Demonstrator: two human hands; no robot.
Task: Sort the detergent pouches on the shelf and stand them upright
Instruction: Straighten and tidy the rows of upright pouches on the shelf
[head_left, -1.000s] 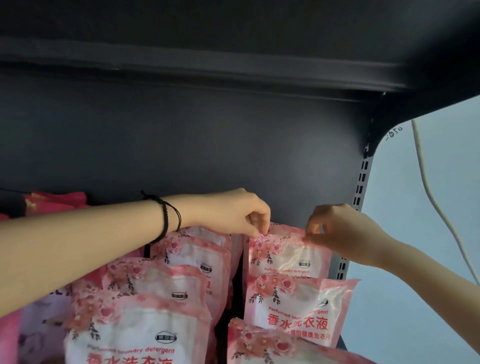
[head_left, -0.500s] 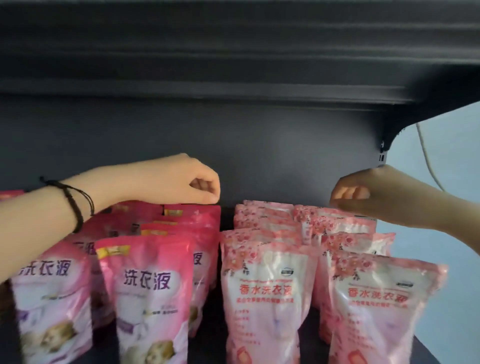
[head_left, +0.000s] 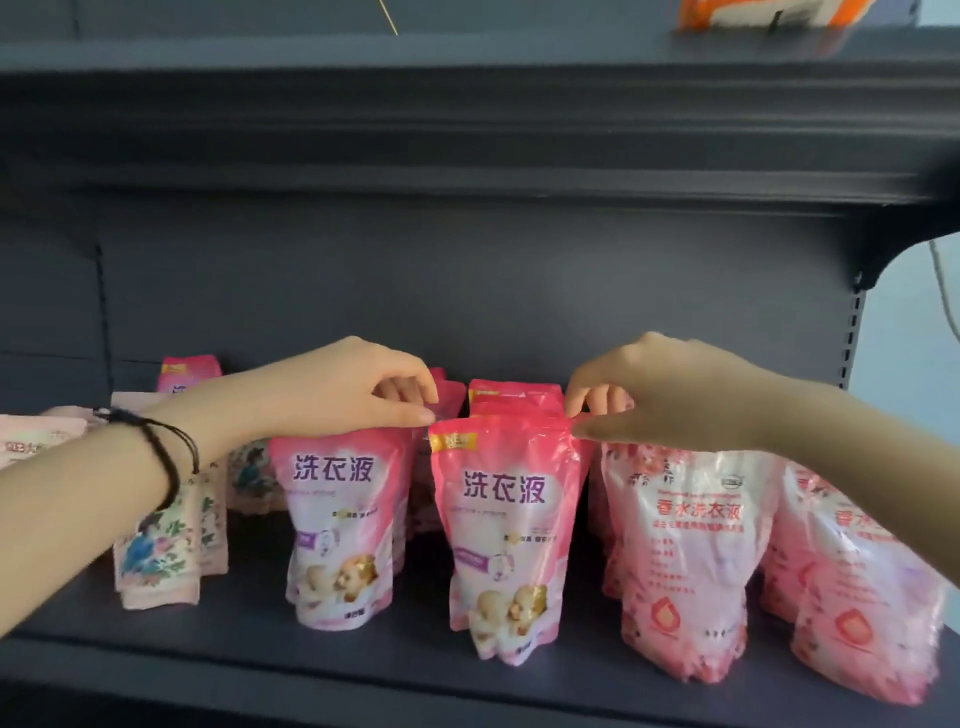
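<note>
Right hand (head_left: 649, 395) pinches a corner of the front pink pouch (head_left: 511, 525); left hand (head_left: 358, 389) curls at the other (grip unclear). Rose-print pouches (head_left: 691, 545) crowd beside it; rear pouches (head_left: 514, 391) are mostly hidden.

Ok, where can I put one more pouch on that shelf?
Bare shelf shows between the flowery pouches and the left pink pouch, also along the front edge at the left. Another slim gap lies between it and the middle pink pouch. The right side is crowded: rose-print pouches stand packed together.
</note>
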